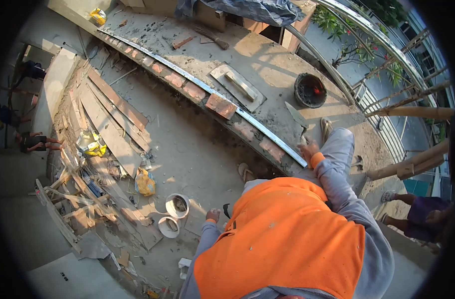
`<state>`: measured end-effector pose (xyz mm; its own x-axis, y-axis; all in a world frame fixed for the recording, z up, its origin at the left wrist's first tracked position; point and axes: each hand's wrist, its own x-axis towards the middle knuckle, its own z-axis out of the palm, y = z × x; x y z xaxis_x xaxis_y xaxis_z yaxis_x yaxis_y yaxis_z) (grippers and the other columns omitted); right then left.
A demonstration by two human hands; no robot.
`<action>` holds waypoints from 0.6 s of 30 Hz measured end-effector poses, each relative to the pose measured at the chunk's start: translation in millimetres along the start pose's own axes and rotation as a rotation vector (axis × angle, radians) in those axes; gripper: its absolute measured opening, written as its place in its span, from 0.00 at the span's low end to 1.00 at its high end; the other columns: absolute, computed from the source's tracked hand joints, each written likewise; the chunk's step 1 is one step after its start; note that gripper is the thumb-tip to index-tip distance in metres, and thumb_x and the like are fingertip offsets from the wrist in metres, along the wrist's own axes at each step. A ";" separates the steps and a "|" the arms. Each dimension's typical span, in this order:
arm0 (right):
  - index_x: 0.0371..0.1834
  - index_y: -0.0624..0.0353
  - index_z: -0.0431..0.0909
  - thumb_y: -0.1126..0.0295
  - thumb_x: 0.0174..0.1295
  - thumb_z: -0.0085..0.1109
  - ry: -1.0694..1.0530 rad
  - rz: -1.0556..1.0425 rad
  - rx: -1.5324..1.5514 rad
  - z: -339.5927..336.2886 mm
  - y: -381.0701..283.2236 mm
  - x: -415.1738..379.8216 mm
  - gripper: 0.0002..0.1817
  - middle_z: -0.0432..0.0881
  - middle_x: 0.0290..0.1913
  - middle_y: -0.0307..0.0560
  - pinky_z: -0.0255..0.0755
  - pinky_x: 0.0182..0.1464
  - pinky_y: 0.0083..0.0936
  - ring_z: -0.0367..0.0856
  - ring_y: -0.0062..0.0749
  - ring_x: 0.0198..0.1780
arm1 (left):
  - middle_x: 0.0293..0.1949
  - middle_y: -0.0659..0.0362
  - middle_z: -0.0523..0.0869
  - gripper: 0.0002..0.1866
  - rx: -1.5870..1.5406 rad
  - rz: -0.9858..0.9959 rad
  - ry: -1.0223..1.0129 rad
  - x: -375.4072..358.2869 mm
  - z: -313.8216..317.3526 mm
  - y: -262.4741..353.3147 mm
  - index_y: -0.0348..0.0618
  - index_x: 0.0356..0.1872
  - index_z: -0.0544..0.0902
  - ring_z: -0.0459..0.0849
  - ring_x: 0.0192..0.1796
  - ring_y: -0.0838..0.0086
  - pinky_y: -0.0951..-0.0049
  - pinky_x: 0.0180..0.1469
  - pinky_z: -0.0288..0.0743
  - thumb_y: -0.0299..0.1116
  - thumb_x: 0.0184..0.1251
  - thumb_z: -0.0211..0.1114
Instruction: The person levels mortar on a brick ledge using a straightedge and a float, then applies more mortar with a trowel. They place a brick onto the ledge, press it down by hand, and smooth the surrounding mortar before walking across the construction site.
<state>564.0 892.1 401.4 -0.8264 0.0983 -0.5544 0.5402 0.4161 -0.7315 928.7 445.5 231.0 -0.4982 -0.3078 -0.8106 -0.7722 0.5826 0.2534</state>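
Note:
My right hand point(311, 149) is closed around the handle of a pointed trowel point(297, 115), its blade reaching over the mortar-smeared surface. Just left of it, a long metal straightedge point(187, 74) runs along a low brick edge. One loose brick point(221, 106) sits against the straightedge. Beyond lies a flat plastering float point(238, 87) with a raised handle. A black bucket point(310, 90) stands ahead of my right hand. Out to the side, my left hand point(213, 215) has its fingers curled, with nothing visible in them.
Wooden boards point(110, 124) and broken scraps cover the lower floor at left. Two white buckets point(177, 205) are near my left hand. A hammer point(357, 162) lies right of my right arm. Bamboo poles point(411, 113) line the right, where another person point(421, 217) stands. A brush point(215, 40) lies farther off.

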 end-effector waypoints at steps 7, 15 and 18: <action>0.42 0.64 0.70 0.72 0.54 0.63 0.022 0.062 0.236 -88.2 -1.4 6.6 0.15 0.74 0.22 0.44 0.67 0.16 0.26 0.73 0.27 0.16 | 0.53 0.44 0.81 0.28 -0.195 0.191 0.171 31.6 -79.0 139.9 0.31 0.58 0.73 0.81 0.56 0.60 0.66 0.58 0.72 0.44 0.64 0.63; 0.46 0.69 0.73 0.72 0.50 0.62 -0.146 -0.047 -0.424 -209.7 -3.9 167.7 0.20 0.81 0.28 0.59 0.76 0.29 0.35 0.83 0.42 0.26 | 0.56 0.45 0.80 0.29 -0.286 0.265 0.156 56.8 -39.6 307.6 0.31 0.60 0.72 0.79 0.59 0.64 0.68 0.61 0.70 0.44 0.67 0.61; 0.43 0.69 0.78 0.73 0.50 0.56 -0.080 -0.186 -0.942 -215.5 21.0 250.2 0.17 0.83 0.35 0.64 0.78 0.41 0.38 0.84 0.51 0.38 | 0.55 0.45 0.80 0.29 -0.259 0.243 0.142 58.4 2.1 353.7 0.31 0.60 0.71 0.80 0.56 0.63 0.68 0.60 0.71 0.44 0.68 0.61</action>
<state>334.4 1120.2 332.9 -0.8539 -0.0898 -0.5127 0.0237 0.9773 -0.2106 627.3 635.2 272.2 -0.7149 -0.2956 -0.6337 -0.6896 0.4480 0.5690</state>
